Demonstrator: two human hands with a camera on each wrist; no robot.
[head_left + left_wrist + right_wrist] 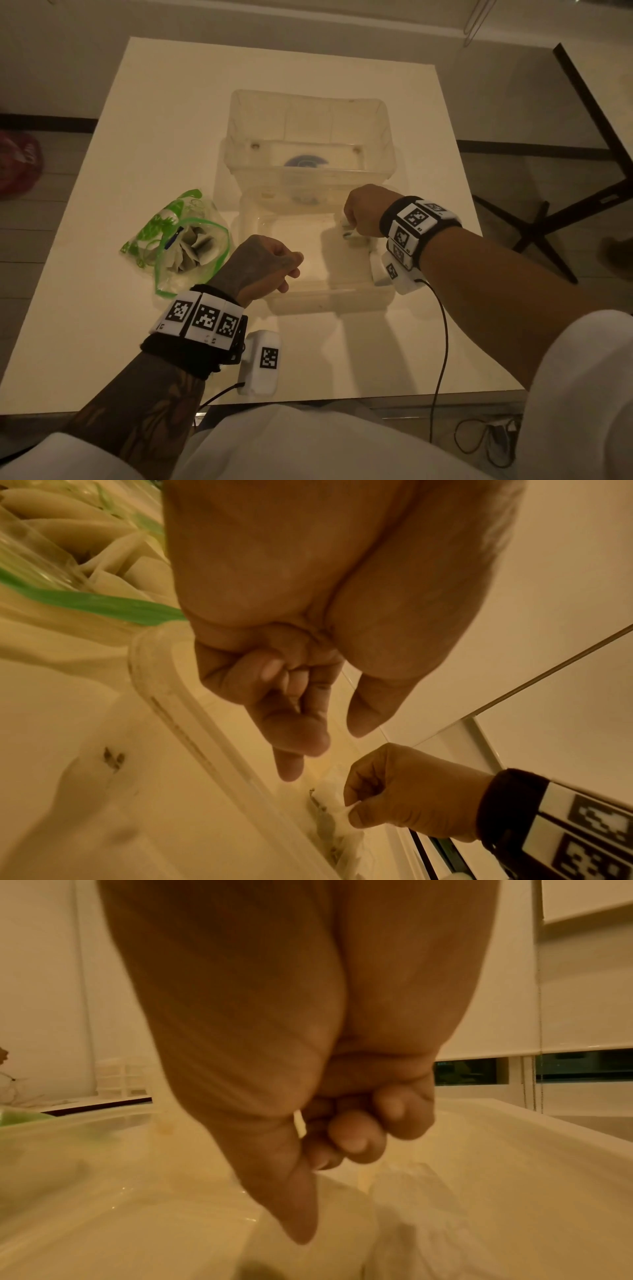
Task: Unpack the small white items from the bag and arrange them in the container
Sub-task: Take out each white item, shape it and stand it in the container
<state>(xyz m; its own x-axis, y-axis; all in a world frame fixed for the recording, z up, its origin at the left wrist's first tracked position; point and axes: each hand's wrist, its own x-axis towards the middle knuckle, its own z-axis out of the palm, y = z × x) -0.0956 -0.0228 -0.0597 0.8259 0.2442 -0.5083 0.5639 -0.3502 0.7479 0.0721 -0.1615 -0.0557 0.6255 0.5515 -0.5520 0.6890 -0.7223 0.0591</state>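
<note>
A: Nearest us, two wrist rigs with black-and-white tags, one per arm. We count one left hand (pixel 263 263), one right hand (pixel 363 212), one clear container (pixel 322 294), one zip bag (pixel 178 240).

B: White items?

A: We can't count them. A bunch is packed inside the bag, which lies open-mouthed just left of the container. Inside the container, at least one small white item (pixel 330 802) sits at its right wall, under the right hand; blur hides whether more lie beside it.

B: Hand poses?

A: Left hand hovers over the container's near-left corner, fingers (pixel 291 734) loosely curled, thumb apart from them, nothing in it. Right hand reaches down into the container at its right wall, knuckles up, fingers curled, thumb and forefinger pinching the white item.

B: Sure on that pinch?

A: Left wrist view shows white between the fingertips. Right wrist view only shows curled fingers (pixel 356 1137) above the container floor.

B: Surface, room?

A: Container sits mid white table (pixel 137 120). Behind the container, touching it, one bigger clear bin (pixel 308 113) with a blue disc inside. Right of the container, off the table, dark table legs on a grey floor. Far left, something red on the floor. Roller blind in the background.
</note>
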